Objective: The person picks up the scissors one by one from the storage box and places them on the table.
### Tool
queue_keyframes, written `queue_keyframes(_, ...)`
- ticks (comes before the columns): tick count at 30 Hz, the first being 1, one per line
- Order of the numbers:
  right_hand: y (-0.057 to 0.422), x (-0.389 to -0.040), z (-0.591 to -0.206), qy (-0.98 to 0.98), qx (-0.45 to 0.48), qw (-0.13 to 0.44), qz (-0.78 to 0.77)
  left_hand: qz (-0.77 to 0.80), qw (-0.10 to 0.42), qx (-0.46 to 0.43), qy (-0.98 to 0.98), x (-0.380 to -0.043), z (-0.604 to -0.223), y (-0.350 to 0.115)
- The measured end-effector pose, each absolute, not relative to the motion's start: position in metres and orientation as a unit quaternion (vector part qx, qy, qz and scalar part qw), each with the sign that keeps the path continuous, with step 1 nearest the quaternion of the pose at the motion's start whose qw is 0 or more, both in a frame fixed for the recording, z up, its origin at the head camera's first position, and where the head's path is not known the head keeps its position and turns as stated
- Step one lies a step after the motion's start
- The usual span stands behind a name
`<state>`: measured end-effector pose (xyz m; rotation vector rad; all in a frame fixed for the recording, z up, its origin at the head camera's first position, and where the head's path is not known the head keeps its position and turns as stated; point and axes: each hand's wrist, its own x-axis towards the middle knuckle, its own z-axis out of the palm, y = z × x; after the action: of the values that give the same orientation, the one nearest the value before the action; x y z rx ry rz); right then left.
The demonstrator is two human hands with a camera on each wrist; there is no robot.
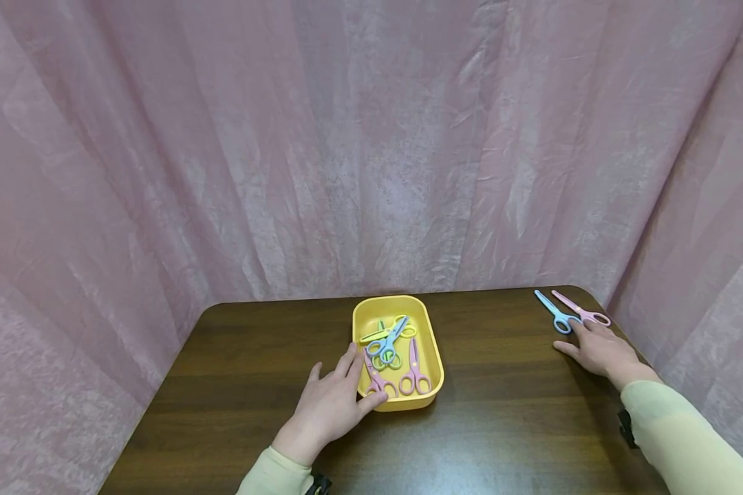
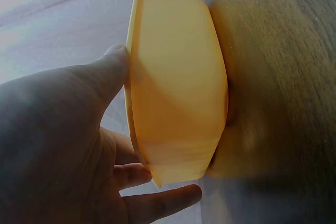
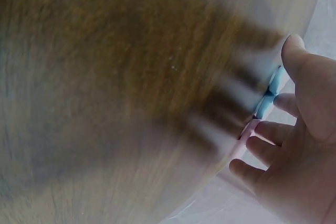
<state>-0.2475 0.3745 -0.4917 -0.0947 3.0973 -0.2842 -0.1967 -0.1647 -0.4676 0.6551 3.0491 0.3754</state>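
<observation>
In the head view a yellow plastic tray (image 1: 436,364) holds several pairs of child's scissors in pink, blue, yellow and green. My left hand (image 1: 328,405) rests at its left near corner, thumb and fingers extended over the rim. The left wrist view shows the tray's outer wall (image 2: 178,93) with the thumb touching its rim. At the far right, my right hand (image 1: 603,352) reaches over the handles of blue scissors (image 1: 552,307) and pink scissors (image 1: 571,304), fingers spread. In the right wrist view its fingertips are at the handles; whether they touch is hard to tell.
The dark brown wooden table (image 1: 254,371) has rounded far corners. Pink velvety curtains (image 1: 371,151) hang behind it and along both sides. The blue and pink scissors lie close to the table's right far edge.
</observation>
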Motion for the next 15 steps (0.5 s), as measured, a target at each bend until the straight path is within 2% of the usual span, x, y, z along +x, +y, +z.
queue_keyframes(15, 0.3743, -0.2461, -0.4947, 0.995, -0.039, -0.006, -0.087, 0.116, -0.006, 0.211, 0.971, -0.1961, -0.4666, -0.1651)
